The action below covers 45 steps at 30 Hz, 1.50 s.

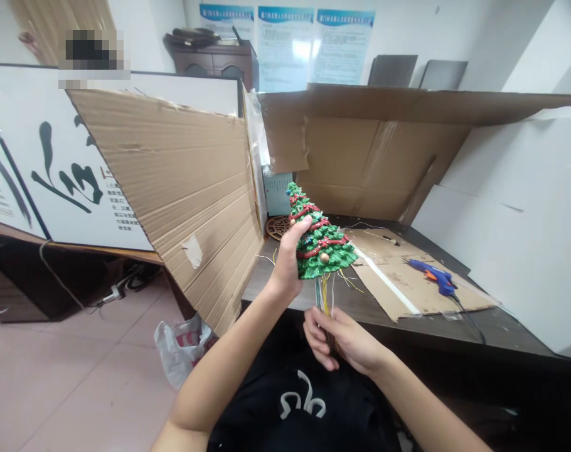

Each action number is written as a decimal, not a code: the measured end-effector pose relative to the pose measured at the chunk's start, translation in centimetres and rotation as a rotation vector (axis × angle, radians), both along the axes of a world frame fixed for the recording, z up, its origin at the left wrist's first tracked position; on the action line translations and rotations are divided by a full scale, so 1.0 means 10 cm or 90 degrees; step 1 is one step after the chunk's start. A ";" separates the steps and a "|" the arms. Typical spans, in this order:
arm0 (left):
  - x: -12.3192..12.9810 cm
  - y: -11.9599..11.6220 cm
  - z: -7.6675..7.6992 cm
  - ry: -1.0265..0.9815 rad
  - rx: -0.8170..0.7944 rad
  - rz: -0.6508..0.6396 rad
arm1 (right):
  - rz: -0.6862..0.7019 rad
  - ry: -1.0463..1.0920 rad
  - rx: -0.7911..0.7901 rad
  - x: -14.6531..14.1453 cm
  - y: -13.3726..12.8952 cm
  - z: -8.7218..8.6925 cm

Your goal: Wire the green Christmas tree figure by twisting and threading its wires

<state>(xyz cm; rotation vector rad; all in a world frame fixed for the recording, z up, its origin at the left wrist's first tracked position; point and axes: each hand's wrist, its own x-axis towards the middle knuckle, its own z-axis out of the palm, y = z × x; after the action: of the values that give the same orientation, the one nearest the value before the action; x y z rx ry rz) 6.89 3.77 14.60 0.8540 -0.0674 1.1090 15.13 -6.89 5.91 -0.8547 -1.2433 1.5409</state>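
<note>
In the middle of the head view I hold up a small green Christmas tree ornament [325,242] with red garlands and gold balls, its tip leaning to the left. My left hand [289,257] is closed around its left side, thumb on the front. A bundle of thin green, yellow and white wires [324,292] hangs from the underside of the tree. Below it, the fingers of my right hand [344,336] are closed around these wires. A few loose wire ends stick out beneath the tree's right edge.
A blue glue gun [433,276] with a black cord lies on a flat cardboard sheet [384,295] to the right. Cardboard panels [191,188] wall the dark desk [266,289]. A round carved wooden piece [277,227] sits behind the tree. A plastic bag [179,351] hangs lower left.
</note>
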 end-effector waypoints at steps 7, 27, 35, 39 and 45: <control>-0.01 0.07 0.04 0.037 0.044 -0.090 | 0.050 0.032 0.023 0.18 0.03 -0.04; -0.05 0.20 0.16 0.109 0.121 -0.102 | 0.052 -0.003 0.115 0.49 0.11 -0.14; -0.06 0.19 0.21 0.080 0.111 -0.063 | 0.050 0.030 0.125 0.55 0.10 -0.10; -0.10 0.19 0.25 0.091 0.098 -0.044 | 0.048 0.040 0.098 0.60 0.10 -0.10; -0.12 0.27 0.30 0.049 0.038 -0.057 | 0.061 0.078 0.083 0.67 0.15 -0.17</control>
<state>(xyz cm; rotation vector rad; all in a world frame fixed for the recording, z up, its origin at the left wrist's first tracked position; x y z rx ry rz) 5.66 6.45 17.62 0.9373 -0.0739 0.9935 21.85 -5.41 4.25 -0.6158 -1.2960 1.5452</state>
